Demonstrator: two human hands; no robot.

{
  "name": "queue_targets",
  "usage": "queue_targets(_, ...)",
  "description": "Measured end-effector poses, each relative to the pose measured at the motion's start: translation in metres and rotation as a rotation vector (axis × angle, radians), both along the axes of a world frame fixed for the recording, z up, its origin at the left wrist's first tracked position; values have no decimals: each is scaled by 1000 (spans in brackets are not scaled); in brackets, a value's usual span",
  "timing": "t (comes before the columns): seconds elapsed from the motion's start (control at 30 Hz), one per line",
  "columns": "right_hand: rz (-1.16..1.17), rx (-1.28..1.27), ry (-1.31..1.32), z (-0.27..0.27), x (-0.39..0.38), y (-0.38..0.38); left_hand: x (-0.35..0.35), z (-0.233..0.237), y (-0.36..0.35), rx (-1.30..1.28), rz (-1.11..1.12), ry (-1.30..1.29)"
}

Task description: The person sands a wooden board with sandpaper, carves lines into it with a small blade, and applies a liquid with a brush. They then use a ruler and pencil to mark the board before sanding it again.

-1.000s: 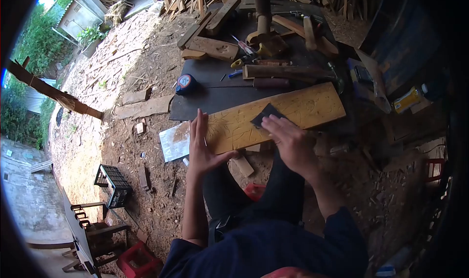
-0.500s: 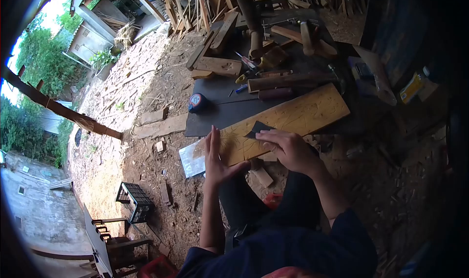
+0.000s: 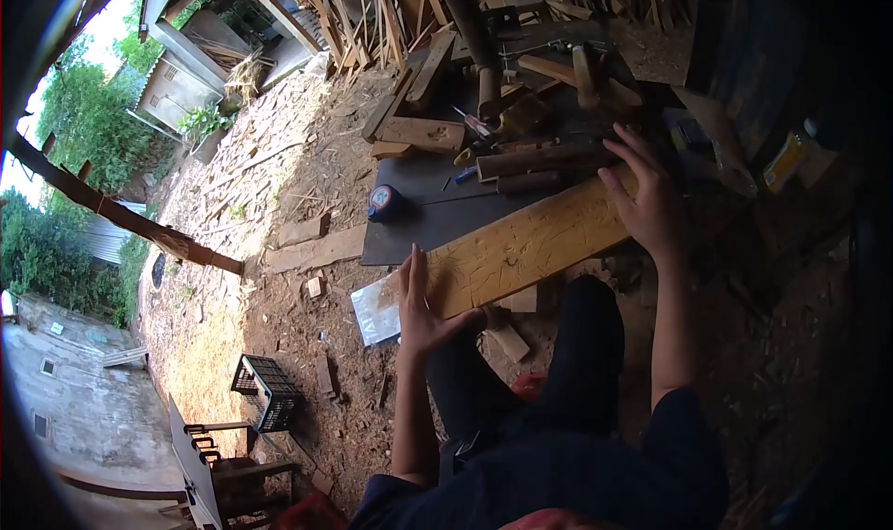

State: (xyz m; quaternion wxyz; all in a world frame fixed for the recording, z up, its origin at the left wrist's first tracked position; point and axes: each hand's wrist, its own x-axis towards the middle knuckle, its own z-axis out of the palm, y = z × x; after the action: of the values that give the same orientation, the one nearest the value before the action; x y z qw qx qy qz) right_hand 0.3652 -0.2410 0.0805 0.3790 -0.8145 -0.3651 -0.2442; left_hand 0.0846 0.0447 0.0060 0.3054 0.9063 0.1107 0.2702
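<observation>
Head view looking down, left hand (image 3: 423, 305) clasping the near end of a pale wooden plank (image 3: 526, 246), thumb hooking its edge, right hand (image 3: 651, 202) resting spread wide on the far end, plank lying across a dark work board (image 3: 419, 212), tape measure (image 3: 382, 201) sitting nearby.

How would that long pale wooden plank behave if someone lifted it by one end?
The long pale wooden plank looks thick and straight, so it is probably stiff, not floppy. It spans from the left hand to the right hand, so it is likely hefty and awkward to lift from one end. Its broad flat face suggests it would slide, not roll.
</observation>
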Motion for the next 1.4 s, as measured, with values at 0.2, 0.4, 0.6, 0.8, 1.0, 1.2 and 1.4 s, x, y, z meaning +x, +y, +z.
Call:
queue_targets(0.2,-148,147,149,-59,-3,-34,5,0,8,-3,-30,27)
queue_targets(0.4,-230,86,80,-62,-2,-32,3,19,12,293,24,188)
queue_targets(0.6,-250,107,68,-63,-2,-34,16,23,19,352,61,235)
queue_targets(0.8,-269,100,66,-63,-4,-35,39,41,23,355,-7,230)
queue_targets(1.0,-264,97,71,-62,-4,-35,107,65,11,316,-188,100)
queue_targets(1.2,-251,94,87,-63,-2,-36,160,55,15,161,-276,163)
queue_targets(1.4,-248,81,85,-63,-2,-36,173,40,26,219,-280,102)
